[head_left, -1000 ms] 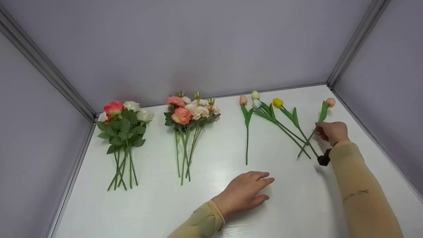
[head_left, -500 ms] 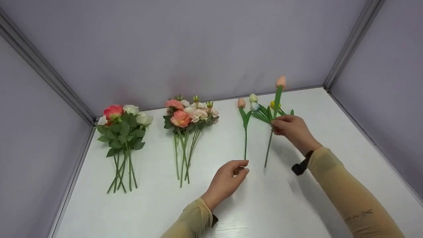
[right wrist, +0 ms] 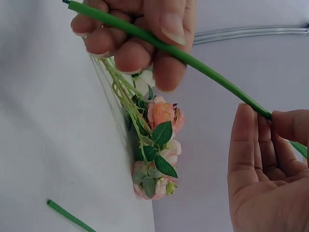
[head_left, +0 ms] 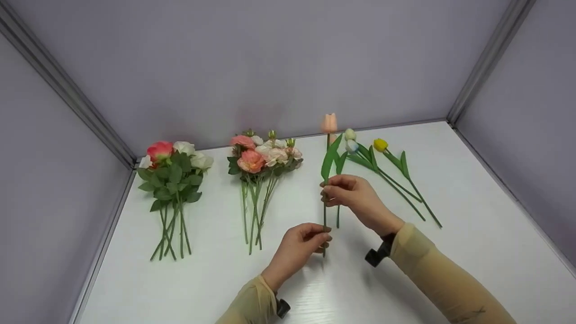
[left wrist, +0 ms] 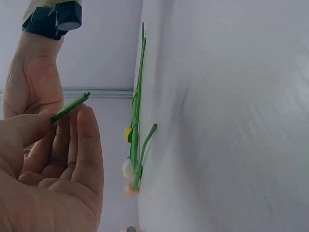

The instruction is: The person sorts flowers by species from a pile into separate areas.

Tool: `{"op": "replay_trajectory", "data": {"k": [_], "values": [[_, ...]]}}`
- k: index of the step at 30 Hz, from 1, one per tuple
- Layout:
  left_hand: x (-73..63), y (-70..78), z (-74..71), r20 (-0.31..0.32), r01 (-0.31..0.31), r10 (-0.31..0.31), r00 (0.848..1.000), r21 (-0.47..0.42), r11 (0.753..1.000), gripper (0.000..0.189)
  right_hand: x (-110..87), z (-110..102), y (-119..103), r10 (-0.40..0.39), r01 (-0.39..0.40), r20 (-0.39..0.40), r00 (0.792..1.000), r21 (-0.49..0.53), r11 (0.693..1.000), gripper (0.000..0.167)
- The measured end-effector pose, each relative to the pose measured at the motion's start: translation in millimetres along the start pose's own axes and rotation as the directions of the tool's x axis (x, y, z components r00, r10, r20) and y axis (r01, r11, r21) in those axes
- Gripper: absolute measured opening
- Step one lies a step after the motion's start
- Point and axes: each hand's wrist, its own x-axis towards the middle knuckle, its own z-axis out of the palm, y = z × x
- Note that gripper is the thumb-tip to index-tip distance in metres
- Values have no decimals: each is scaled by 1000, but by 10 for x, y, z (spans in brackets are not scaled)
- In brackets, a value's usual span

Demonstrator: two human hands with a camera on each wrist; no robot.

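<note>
Raised over the table, a peach tulip (head_left: 330, 123) stands nearly upright between both hands. My right hand (head_left: 357, 198) pinches its green stem just below the leaf. Lower down, my left hand (head_left: 299, 247) holds the same stem between thumb and fingers. The stem (left wrist: 70, 108) pokes out past the left thumb in the left wrist view. In the right wrist view, the stem (right wrist: 212, 75) runs from the left hand (right wrist: 140, 41) to the right hand (right wrist: 263, 164). Behind it lies another peach tulip (head_left: 338, 218), its bloom partly hidden by the held one.
White and pale blue tulips (head_left: 351, 146) and a yellow tulip (head_left: 380, 145) lie to the right on the white table (head_left: 477, 252). Left of the hands are a bunch of pink and cream flowers (head_left: 265, 155) and a rose bunch (head_left: 171, 175). Grey panels (head_left: 288, 63) enclose the table.
My right hand has lifted the peach tulip from the far right and carried it left. My left hand has moved slightly left and taken hold of its lower stem.
</note>
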Motion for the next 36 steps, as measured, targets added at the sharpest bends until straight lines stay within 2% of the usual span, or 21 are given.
{"op": "replay_trajectory", "data": {"k": [12,18,23,31,33,36], "values": [[-4,0,-24,-37,14,-15,999,-23,1000,13,-78,92,89,58,-58,1,998,23,998,30],[4,-20,-9,-47,16,-17,999,-19,1000,14,-91,116,119,51,-51,-15,999,25,998,34],[-2,-10,5,-63,24,-25,998,-25,999,15,-101,125,159,59,-59,-23,998,24,998,31],[-5,-2,14,-69,-5,3,998,-29,1000,18,-103,132,196,84,-84,-27,996,-19,996,29],[-15,-11,3,-68,-21,21,997,2,1000,22,-49,121,199,89,-92,-43,995,-48,995,29],[-41,-39,-23,-96,-53,70,993,174,983,30,101,63,223,108,-116,-80,991,-98,988,29]]}}
